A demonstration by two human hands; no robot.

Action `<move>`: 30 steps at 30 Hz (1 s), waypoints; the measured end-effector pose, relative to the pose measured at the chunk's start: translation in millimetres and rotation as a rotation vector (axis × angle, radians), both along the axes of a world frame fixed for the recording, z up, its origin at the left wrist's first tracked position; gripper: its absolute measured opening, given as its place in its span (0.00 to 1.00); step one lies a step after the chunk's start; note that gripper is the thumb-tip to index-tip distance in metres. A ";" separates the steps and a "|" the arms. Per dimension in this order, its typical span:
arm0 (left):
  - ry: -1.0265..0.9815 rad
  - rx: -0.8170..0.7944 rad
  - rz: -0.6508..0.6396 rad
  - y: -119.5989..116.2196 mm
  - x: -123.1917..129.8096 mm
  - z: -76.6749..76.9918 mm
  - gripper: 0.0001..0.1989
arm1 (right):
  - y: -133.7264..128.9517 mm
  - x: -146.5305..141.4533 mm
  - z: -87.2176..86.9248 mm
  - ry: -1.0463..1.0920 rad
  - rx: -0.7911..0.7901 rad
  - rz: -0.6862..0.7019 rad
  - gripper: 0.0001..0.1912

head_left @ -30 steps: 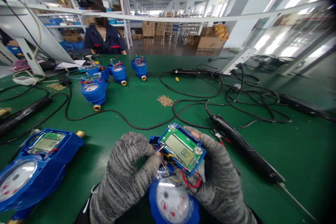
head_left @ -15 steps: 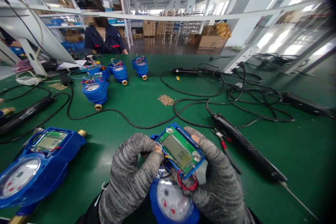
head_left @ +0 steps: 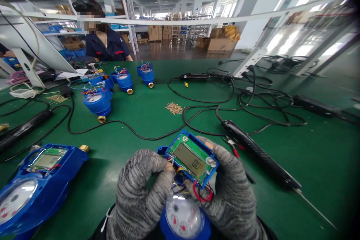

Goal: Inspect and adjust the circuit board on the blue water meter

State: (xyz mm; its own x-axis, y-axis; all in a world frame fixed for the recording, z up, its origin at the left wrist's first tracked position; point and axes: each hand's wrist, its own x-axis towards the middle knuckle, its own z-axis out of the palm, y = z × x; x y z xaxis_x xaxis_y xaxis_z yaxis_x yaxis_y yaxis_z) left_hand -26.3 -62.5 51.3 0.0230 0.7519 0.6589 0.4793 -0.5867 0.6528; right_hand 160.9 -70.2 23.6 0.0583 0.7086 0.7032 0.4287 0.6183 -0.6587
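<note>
**Gloved hands hold a circuit board over a blue water meter**

We see our two hands in grey knit gloves at the near middle of the view. Our left hand [head_left: 140, 191] is curled nearly closed, its fingertips pinching at the thin coloured wires [head_left: 180, 180] by the left edge of a green circuit board [head_left: 192, 158]. Our right hand [head_left: 232, 191] is half closed around the board's right side, one bare fingertip resting on its far edge, the thumb under a red loop of wire. The board carries a grey display and sits tilted in a blue frame just above a blue water meter [head_left: 184, 217], whose round white dial faces us at the near edge.

The surface is a green workbench [head_left: 152, 112]. A second blue meter [head_left: 33, 183] lies near left. A black electric screwdriver [head_left: 258, 155] lies just right of our right hand, its cable looping far across the bench. A small heap of brass screws [head_left: 174, 108] sits in the middle. More blue meters [head_left: 97, 99] stand at far left.

Beyond them a person in a dark uniform [head_left: 105, 45] sits facing us. Behind is a bright factory hall with white columns and stacked cardboard boxes [head_left: 219, 43].
</note>
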 end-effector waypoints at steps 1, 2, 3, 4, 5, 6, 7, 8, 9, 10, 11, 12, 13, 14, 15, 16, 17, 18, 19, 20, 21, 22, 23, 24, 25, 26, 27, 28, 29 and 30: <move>-0.019 -0.047 -0.020 0.5 0.1 0.5 0.08 | 0.4 0.3 -0.8 0.017 -0.008 0.014 0.38; -0.033 -0.083 -0.039 0.8 -0.1 1.3 0.08 | 0.7 0.4 -1.5 0.046 -0.016 0.032 0.38; -0.042 -0.107 -0.052 1.0 -0.5 2.2 0.08 | 1.0 0.2 -2.0 0.082 -0.022 0.050 0.38; -0.051 -0.118 -0.057 1.1 -0.9 3.3 0.08 | 1.3 -0.2 -2.3 0.105 -0.030 0.065 0.38; -0.060 -0.119 -0.058 1.2 -1.3 4.6 0.08 | 1.5 -0.8 -2.5 0.119 -0.034 0.074 0.38; -0.069 -0.118 -0.058 1.4 -1.5 5.9 0.08 | 1.8 -1.3 -2.4 0.122 -0.034 0.076 0.37; -0.079 -0.120 -0.059 1.7 -1.6 7.3 0.08 | 1.9 -1.7 -2.3 0.116 -0.031 0.072 0.37; -0.088 -0.123 -0.061 2.1 -1.5 8.5 0.07 | 2.0 -1.8 -2.0 0.099 -0.026 0.066 0.37; -0.095 -0.129 -0.066 2.6 -1.2 9.4 0.07 | 2.1 -1.7 -1.5 0.076 -0.017 0.058 0.38; -0.102 -0.135 -0.071 3.1 -0.6 10.0 0.07 | 2.1 -1.2 -1.0 0.051 -0.006 0.045 0.39; -0.107 -0.142 -0.074 3.5 0.1 10.3 0.07 | 2.0 -0.6 -0.4 0.030 0.010 0.030 0.39; -0.112 -0.147 -0.074 3.9 1.0 10.3 0.07 | 1.9 0.2 0.2 0.008 0.028 0.021 0.39; -0.118 -0.151 -0.071 4.2 1.8 10.0 0.07 | 1.7 1.0 0.9 -0.010 0.047 0.014 0.40; -0.124 -0.155 -0.067 4.4 2.6 9.6 0.07 | 1.7 1.7 1.5 -0.023 0.060 0.007 0.40; -0.127 -0.158 -0.063 4.4 3.3 9.1 0.08 | 1.7 2.2 2.1 -0.030 0.068 0.003 0.40; -0.129 -0.159 -0.058 4.4 3.7 8.7 0.08 | 1.8 2.5 2.6 -0.033 0.072 0.004 0.40; -0.128 -0.160 -0.054 4.4 4.0 8.3 0.08 | 2.1 2.5 3.1 -0.035 0.073 0.004 0.40; -0.126 -0.162 -0.053 4.3 4.0 8.1 0.08 | 2.4 2.2 3.4 -0.036 0.073 -0.001 0.40; -0.122 -0.166 -0.054 4.2 3.9 7.8 0.08 | 2.8 1.8 3.6 -0.035 0.074 -0.005 0.40; -0.119 -0.167 -0.056 4.2 3.8 7.6 0.08 | 3.2 1.2 3.6 -0.032 0.072 -0.006 0.40; -0.118 -0.165 -0.060 4.2 3.7 7.4 0.08 | 3.4 0.7 3.6 -0.029 0.070 -0.003 0.40; -0.116 -0.163 -0.062 4.1 3.6 7.1 0.08 | 3.5 0.4 3.4 -0.025 0.068 -0.001 0.40; -0.115 -0.155 -0.061 4.1 3.6 6.6 0.08 | 3.5 0.2 3.2 -0.020 0.071 0.003 0.41; -0.112 -0.144 -0.056 4.0 3.6 6.0 0.08 | 3.2 0.4 2.8 -0.015 0.077 0.006 0.41; -0.110 -0.132 -0.050 3.9 3.6 5.3 0.08 | 2.9 0.9 2.3 -0.016 0.088 0.011 0.41; -0.108 -0.122 -0.042 3.7 3.7 4.6 0.08 | 2.6 1.7 1.7 -0.015 0.097 0.018 0.41; -0.104 -0.111 -0.035 3.4 3.7 3.9 0.08 | 2.3 2.7 1.0 -0.013 0.096 0.025 0.41; -0.100 -0.100 -0.029 3.2 3.7 3.4 0.08 | 2.2 3.9 0.2 -0.014 0.088 0.034 0.41; -0.095 -0.089 -0.023 3.0 3.7 3.1 0.08 | 2.1 5.1 -0.7 -0.017 0.076 0.043 0.40; -0.085 -0.076 -0.014 2.7 3.9 3.0 0.08 | 2.2 6.3 -1.5 -0.027 0.064 0.053 0.40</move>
